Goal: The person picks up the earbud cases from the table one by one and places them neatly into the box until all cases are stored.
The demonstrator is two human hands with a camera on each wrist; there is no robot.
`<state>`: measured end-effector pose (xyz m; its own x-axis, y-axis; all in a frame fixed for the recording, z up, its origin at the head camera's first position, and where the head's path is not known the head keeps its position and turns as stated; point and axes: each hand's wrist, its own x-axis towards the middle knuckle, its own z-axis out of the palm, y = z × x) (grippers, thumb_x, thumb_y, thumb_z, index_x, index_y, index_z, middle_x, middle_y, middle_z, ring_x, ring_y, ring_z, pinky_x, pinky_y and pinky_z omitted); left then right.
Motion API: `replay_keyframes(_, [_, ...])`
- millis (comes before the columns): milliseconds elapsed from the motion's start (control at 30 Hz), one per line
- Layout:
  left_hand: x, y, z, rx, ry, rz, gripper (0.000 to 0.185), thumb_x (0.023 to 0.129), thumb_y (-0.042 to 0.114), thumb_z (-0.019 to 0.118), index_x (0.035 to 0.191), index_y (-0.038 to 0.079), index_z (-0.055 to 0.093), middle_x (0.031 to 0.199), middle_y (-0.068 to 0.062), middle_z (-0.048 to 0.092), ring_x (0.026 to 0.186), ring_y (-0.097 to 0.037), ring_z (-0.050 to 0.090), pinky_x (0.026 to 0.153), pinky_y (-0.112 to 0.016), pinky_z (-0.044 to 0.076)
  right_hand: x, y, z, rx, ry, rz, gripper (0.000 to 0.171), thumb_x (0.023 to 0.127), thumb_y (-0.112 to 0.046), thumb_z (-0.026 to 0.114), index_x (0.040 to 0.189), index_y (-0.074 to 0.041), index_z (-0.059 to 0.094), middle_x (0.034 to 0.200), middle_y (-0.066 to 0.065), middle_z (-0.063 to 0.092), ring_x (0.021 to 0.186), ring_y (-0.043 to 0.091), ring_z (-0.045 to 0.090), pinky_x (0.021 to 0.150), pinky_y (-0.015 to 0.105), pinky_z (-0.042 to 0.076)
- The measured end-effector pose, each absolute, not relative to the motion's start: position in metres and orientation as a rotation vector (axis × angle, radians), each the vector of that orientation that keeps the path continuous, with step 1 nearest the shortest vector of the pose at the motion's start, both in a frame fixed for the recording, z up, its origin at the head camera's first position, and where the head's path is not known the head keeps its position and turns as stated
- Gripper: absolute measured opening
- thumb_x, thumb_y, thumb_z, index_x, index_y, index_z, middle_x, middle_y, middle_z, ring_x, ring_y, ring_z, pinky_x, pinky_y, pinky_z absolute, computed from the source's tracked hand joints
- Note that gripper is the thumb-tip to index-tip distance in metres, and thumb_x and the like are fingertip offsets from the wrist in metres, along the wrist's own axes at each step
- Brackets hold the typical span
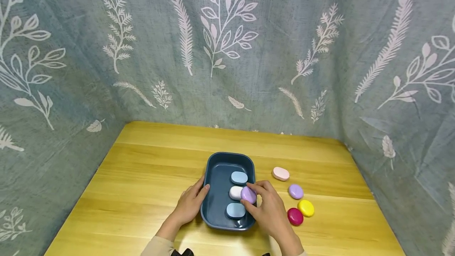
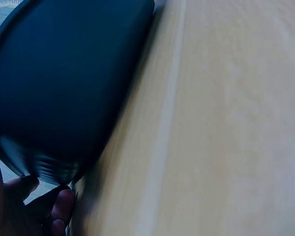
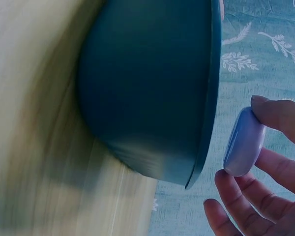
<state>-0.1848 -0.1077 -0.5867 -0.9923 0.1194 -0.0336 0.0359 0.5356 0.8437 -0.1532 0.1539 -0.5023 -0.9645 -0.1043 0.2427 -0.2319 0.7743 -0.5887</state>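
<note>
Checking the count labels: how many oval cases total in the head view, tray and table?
8. Three lie in the tray: blue, white, blue. The right hand holds a purple one over it. Four on the table: pink, purple, yellow, magenta. The hand could hide more.

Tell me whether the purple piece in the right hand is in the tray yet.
Not yet: the fingers pinch the purple piece above the tray's rim.

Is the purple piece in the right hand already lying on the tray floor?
No, the right hand pinches the purple piece above the tray rim.
</note>
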Motion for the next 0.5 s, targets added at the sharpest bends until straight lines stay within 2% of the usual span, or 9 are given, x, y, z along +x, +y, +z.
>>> replay_keyframes(167, [-0.184,-0.107,-0.588,0.13,2.679,1.462,0.065,0.109,0.057,0.038,0.163,0.02,0.036,0.157,-0.011,0.052,0.144,-0.035,0.049,0.119,-0.066,0.026,-0.151,0.149,-0.503,0.301,-2.749,0.949,0.047,0.078,-0.026,0.093,0.12,-0.012,0.078,0.111,-0.004,0.065,0.102,0.014,0.065,0.089,0.037,0.056])
replay_keyframes(500, [-0.185,-0.106,-0.587,0.128,2.674,1.463,0.066,0.109,0.059,0.036,0.163,0.021,0.036,0.158,-0.011,0.051,0.146,-0.036,0.045,0.119,-0.066,0.026,-0.152,0.141,-0.504,0.37,-2.715,0.952,0.047,0.078,-0.027,0.093,0.121,-0.014,0.078,0.112,-0.005,0.064,0.102,0.01,0.063,0.088,0.035,0.056])
